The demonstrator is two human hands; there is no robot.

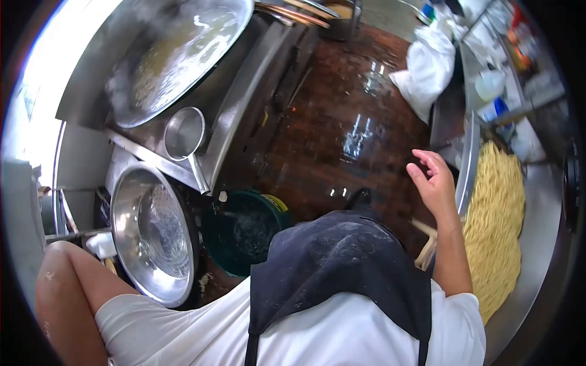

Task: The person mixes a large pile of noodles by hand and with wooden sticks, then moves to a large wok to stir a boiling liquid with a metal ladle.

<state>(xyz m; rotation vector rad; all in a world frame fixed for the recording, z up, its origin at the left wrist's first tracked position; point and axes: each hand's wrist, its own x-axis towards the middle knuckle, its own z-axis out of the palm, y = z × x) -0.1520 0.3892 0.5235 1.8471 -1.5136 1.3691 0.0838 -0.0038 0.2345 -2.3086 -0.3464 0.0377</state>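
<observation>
Noodles (495,235), pale yellow and heaped in a long mound, lie on the steel desk (542,250) at the person's right. Right hand (436,188) hangs above the wet, reddish-brown floor (323,131), near the desk's raised edge; it is released, its fingers loosely curved and the thumb apart. Left hand is out of the frame beyond the bent elbow, so I cannot tell its state. To the left, a steaming wok (137,118) stands behind a long-handled metal dipper (185,134); a steel basin (129,222) sits just beside a green bucket (212,235) of water
</observation>
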